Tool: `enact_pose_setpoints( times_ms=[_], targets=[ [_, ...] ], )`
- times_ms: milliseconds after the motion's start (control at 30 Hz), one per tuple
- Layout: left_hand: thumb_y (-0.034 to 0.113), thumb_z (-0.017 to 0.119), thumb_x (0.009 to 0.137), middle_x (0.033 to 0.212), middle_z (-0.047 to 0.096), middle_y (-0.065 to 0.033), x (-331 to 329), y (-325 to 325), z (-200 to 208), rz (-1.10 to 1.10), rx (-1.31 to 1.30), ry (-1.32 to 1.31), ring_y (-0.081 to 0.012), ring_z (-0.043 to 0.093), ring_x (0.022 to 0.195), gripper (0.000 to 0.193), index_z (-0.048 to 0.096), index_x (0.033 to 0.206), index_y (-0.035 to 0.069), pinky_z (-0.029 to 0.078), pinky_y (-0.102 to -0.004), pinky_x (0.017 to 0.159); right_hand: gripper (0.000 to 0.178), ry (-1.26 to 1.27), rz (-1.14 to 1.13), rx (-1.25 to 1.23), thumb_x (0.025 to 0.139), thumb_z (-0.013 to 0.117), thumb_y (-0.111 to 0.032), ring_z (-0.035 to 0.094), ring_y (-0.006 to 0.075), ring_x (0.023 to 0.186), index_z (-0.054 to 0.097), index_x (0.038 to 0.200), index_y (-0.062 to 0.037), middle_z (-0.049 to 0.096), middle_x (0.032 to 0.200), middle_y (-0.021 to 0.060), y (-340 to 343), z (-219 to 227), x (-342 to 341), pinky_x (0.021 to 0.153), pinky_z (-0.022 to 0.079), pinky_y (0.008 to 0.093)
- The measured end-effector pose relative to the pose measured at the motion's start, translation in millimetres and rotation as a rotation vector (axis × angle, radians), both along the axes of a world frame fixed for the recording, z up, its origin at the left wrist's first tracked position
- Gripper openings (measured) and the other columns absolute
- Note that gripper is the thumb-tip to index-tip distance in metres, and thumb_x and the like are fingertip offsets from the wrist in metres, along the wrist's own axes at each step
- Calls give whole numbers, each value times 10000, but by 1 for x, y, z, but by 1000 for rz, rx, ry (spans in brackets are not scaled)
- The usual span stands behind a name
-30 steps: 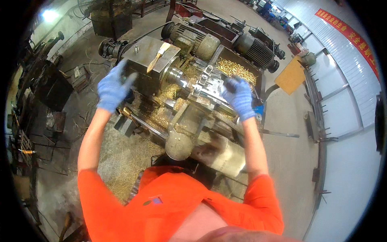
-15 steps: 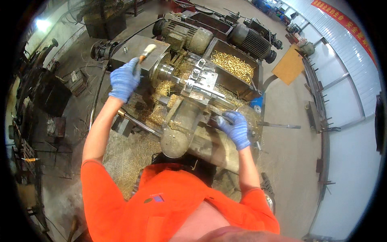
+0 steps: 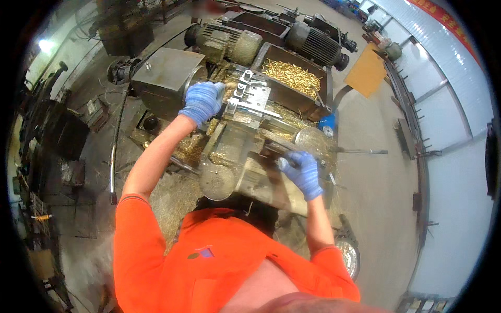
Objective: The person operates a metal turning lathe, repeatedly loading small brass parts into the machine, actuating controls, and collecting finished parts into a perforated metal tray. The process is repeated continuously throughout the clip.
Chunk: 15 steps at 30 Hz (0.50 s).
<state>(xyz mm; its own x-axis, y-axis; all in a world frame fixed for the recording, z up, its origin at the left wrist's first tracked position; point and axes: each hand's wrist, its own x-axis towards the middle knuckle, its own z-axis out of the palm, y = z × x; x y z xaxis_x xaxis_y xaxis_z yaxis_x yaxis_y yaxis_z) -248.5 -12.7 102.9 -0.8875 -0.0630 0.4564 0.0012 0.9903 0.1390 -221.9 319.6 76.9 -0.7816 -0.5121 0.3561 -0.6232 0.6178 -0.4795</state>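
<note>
My left hand (image 3: 202,101), in a blue knit glove, is closed around a brush whose handle is hidden in the fist. The brush's pale bristles (image 3: 230,84) reach the tool block (image 3: 251,95) of a lathe, beside the spindle end. Brass-coloured chips (image 3: 192,148) lie on the machine below that hand. To the right, my gloved right hand (image 3: 303,175) rests beside the lathe's carriage with its fingers curled. What those fingers hold, if anything, is hidden. A round metal disc (image 3: 311,140) sits just beyond it.
A metal bin (image 3: 326,88) of small brass pieces (image 3: 292,77) stands behind the tool block. Two motors (image 3: 229,43) stand at the back, and the grey headstock box (image 3: 166,78) is on the left. A long rod (image 3: 362,151) sticks out right; an orange-brown board (image 3: 368,70) lies beyond.
My left hand has moved right and toward the tool block, bringing the brush from above the headstock to the spindle end. My right hand stays by the carriage. The view has shifted slightly.
</note>
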Motion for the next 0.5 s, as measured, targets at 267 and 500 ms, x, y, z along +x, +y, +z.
enact_pose_setpoints(
  times_ms=[267, 500],
  targets=[
    [229, 549, 780, 716, 614, -155, -12, -3, -5, -12, -54, -136, -344, 597, 684, 136, 636, 807, 127, 468, -451, 627, 258, -30, -70, -37, 713, 708, -292, 602, 296, 777, 667, 781, -46, 646, 808, 121, 32, -21, 7, 726, 464, 374],
    [245, 555, 808, 760, 616, -148, -45, -4, 30, -73, 127, 247, -341, 597, 732, 152, 634, 866, 129, 471, -440, 663, 275, -3, -124, -54, 703, 714, -308, 599, 296, 767, 667, 779, -48, 643, 803, 121, 40, -23, 18, 719, 465, 375]
  ],
)
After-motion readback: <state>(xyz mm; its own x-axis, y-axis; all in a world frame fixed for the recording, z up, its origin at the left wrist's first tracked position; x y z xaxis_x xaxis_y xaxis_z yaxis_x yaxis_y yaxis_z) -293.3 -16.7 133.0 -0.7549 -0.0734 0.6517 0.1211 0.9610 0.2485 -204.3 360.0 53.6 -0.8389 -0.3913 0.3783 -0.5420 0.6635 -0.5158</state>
